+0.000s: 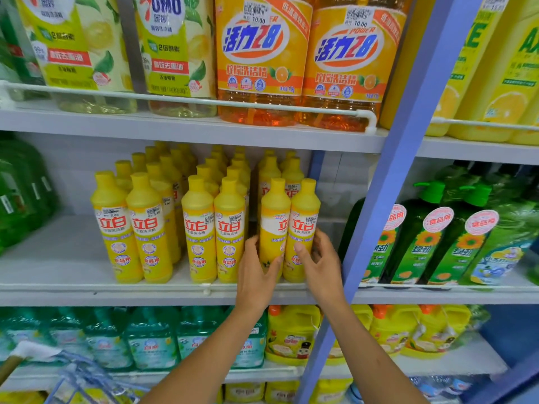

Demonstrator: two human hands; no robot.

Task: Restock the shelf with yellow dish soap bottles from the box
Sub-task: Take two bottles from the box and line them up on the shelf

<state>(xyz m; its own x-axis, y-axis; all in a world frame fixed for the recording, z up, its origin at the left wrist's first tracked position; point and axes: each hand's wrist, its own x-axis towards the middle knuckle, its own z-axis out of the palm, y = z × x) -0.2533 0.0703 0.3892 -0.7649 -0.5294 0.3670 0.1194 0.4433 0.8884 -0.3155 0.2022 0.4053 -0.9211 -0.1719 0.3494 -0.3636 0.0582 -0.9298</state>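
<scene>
Head view: hands (258, 272) (322, 265) around yellow bottles (275, 205)

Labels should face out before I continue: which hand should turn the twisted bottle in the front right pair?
Left, probably. The left hand grips the twisted bottle low on its body, while the right hand holds the neighbouring bottle, whose label faces front.
</scene>
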